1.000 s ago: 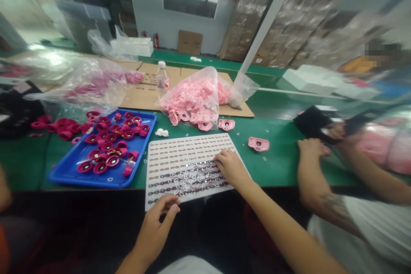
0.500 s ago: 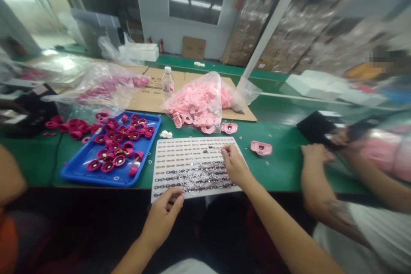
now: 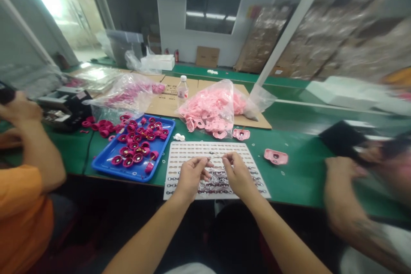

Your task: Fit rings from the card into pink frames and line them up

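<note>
My right hand (image 3: 236,174) is closed in a pinch over a white perforated board (image 3: 180,147). A thin wire with a small black piece (image 3: 211,153) at its end reaches from its fingertips toward the left. My left hand (image 3: 193,175) sits close beside it, fingers curled and thumb against the forefinger. Whatever those left fingers hold is too small to make out. Rows of small dark parts (image 3: 257,180) lie in the board's lower slots. A heap of small white rings (image 3: 213,181) rests among them, partly behind my hands.
Left of the board, a blue tray (image 3: 111,171) holds several magenta round parts. Behind are a bag of pink parts (image 3: 208,109) and a water bottle (image 3: 183,87). A pink shell (image 3: 276,157) lies to the right. Co-workers' arms (image 3: 342,188) are on both sides.
My left hand has moved up and right from the board's lower left edge to beside my right hand. The right hand stays over the board with the wired piece. The view has shifted.
</note>
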`<action>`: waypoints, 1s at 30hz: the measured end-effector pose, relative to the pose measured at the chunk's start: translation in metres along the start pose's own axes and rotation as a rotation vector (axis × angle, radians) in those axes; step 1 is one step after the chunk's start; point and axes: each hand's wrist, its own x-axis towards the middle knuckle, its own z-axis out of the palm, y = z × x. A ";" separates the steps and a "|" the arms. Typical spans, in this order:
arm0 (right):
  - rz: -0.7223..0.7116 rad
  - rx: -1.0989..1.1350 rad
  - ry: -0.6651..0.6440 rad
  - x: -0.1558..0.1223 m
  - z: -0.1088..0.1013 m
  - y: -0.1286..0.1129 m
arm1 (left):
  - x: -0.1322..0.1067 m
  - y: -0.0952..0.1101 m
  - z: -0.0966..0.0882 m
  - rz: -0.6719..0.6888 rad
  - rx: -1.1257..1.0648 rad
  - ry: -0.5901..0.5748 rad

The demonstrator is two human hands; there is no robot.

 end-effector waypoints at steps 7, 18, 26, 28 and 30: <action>-0.111 0.129 -0.079 -0.005 -0.002 -0.024 | -0.014 0.008 -0.003 0.062 0.225 -0.055; 0.063 0.192 -0.151 -0.009 -0.002 -0.021 | -0.015 0.011 -0.004 0.089 0.338 -0.017; 0.432 0.882 -0.323 -0.014 0.009 -0.020 | 0.002 -0.005 -0.006 0.166 0.682 -0.182; 0.494 1.060 -0.306 -0.015 0.010 -0.021 | 0.011 -0.008 -0.010 0.204 0.872 -0.187; 0.514 1.123 -0.249 -0.014 0.008 -0.019 | 0.025 -0.005 -0.016 0.246 0.999 -0.142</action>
